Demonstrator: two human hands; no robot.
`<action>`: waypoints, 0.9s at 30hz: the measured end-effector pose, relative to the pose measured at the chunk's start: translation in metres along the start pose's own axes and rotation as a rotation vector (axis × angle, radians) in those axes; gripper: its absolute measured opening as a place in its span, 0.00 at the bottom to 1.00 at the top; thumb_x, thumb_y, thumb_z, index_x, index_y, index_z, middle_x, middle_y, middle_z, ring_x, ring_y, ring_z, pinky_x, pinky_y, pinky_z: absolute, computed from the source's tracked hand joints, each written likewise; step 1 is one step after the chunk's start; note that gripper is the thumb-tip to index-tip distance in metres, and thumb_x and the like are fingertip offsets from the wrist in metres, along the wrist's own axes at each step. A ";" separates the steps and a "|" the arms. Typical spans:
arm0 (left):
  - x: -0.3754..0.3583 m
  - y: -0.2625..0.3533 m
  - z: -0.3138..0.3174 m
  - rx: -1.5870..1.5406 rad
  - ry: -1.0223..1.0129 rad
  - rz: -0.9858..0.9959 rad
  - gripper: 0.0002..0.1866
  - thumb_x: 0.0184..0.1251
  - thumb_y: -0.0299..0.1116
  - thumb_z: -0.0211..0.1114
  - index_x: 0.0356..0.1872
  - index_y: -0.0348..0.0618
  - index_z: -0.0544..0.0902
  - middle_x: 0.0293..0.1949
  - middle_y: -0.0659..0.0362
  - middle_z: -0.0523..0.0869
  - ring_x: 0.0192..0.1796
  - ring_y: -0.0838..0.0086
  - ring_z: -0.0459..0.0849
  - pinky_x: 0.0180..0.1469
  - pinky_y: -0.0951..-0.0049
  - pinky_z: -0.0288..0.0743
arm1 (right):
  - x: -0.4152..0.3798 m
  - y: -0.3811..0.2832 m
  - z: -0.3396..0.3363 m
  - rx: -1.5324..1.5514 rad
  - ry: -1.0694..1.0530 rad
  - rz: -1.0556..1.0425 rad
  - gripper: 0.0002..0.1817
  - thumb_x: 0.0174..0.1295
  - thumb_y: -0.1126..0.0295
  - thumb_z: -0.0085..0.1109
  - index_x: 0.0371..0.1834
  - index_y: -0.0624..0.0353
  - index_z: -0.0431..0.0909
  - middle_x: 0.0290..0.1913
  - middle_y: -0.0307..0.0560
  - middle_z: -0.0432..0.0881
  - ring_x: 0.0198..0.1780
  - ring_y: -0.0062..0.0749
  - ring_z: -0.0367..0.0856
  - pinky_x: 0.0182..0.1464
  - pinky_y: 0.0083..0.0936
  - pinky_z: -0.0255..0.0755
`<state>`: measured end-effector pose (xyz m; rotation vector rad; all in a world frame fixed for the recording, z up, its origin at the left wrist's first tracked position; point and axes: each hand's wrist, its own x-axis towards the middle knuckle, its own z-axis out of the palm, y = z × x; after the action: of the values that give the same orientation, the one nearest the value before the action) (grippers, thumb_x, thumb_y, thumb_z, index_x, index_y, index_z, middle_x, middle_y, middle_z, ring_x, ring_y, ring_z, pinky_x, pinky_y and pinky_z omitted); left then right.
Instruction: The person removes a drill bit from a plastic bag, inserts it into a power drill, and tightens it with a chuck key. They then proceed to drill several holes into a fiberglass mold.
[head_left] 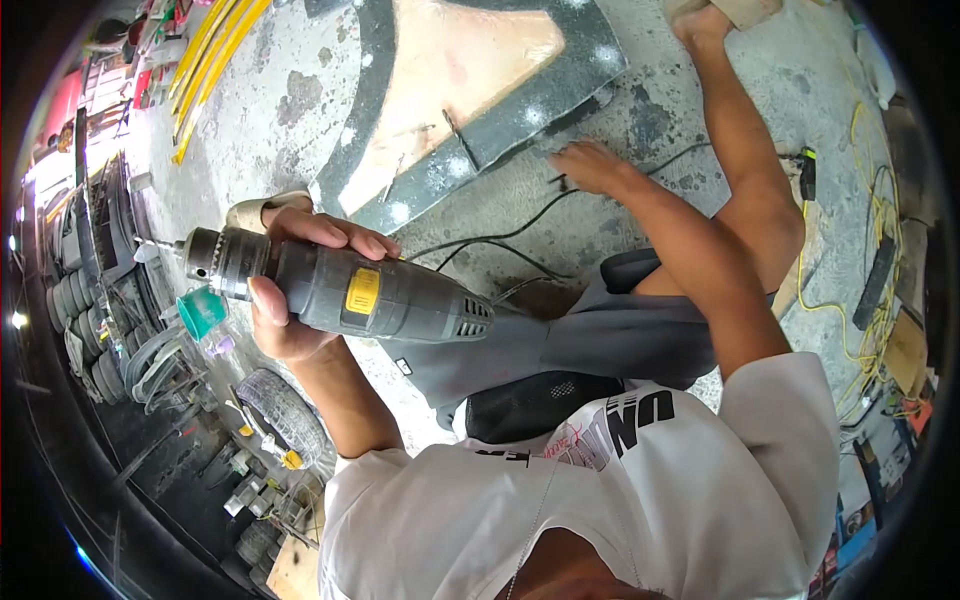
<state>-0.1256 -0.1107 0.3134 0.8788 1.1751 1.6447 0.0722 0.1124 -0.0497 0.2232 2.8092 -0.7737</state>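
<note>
My left hand (290, 320) is wrapped around a grey-black power drill (400, 295) with a yellow label, held up near the body. The drill lies sideways, its toothed metal chuck (225, 262) facing left with a thin bit (158, 243) sticking out. Low over the floor, my right hand (590, 166) is curled beside the edge of a panel (500, 120). A small dark piece shows under its fingers, too small to name. The panel has a dark grey border and a tan middle. On it lie a dark drill bit (461, 140) and a thinner bit (394, 178).
A black cable (530, 222) runs over the concrete floor by my legs. Yellow strips (210, 70) lie at upper left. A green container (202, 313) and a tyre (285, 415) stand on the left. Tangled yellow cord (870, 330) lies on the right.
</note>
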 end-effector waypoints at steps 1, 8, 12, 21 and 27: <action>-0.002 0.000 0.000 0.002 -0.007 0.013 0.40 0.70 0.67 0.59 0.48 0.29 0.74 0.39 0.37 0.84 0.44 0.50 0.87 0.53 0.46 0.82 | 0.001 -0.024 -0.041 0.045 -0.145 0.005 0.18 0.66 0.76 0.55 0.59 0.57 0.79 0.56 0.56 0.84 0.62 0.54 0.80 0.66 0.45 0.71; 0.019 0.015 -0.007 -0.222 -0.507 0.189 0.38 0.64 0.69 0.68 0.46 0.37 0.80 0.35 0.43 0.88 0.34 0.52 0.90 0.35 0.55 0.85 | -0.010 -0.110 -0.114 0.732 0.198 -0.156 0.15 0.66 0.79 0.59 0.56 0.60 0.79 0.45 0.55 0.86 0.48 0.50 0.84 0.51 0.41 0.76; 0.042 0.037 -0.001 -0.283 -0.765 0.190 0.30 0.70 0.63 0.66 0.44 0.39 0.82 0.35 0.47 0.91 0.33 0.56 0.93 0.31 0.60 0.87 | -0.018 -0.140 -0.154 1.087 0.066 -0.042 0.13 0.69 0.78 0.57 0.55 0.63 0.78 0.43 0.52 0.86 0.43 0.39 0.85 0.47 0.33 0.77; 0.067 0.003 0.033 -0.427 -0.970 -0.025 0.37 0.67 0.68 0.66 0.44 0.34 0.83 0.33 0.41 0.90 0.33 0.52 0.92 0.32 0.59 0.88 | -0.016 -0.116 -0.166 0.764 0.589 -0.006 0.12 0.68 0.80 0.56 0.54 0.64 0.78 0.46 0.52 0.87 0.48 0.36 0.87 0.49 0.32 0.78; 0.072 0.013 0.048 -0.431 -0.943 0.002 0.38 0.68 0.68 0.64 0.43 0.31 0.83 0.32 0.41 0.90 0.32 0.52 0.92 0.31 0.56 0.88 | -0.036 -0.085 -0.206 1.201 0.599 -0.101 0.09 0.67 0.80 0.58 0.50 0.63 0.78 0.39 0.38 0.82 0.42 0.18 0.78 0.48 0.21 0.72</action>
<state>-0.1094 -0.0301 0.3427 1.1594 0.1616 1.1592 0.0544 0.1436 0.1732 0.5517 2.3590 -2.6820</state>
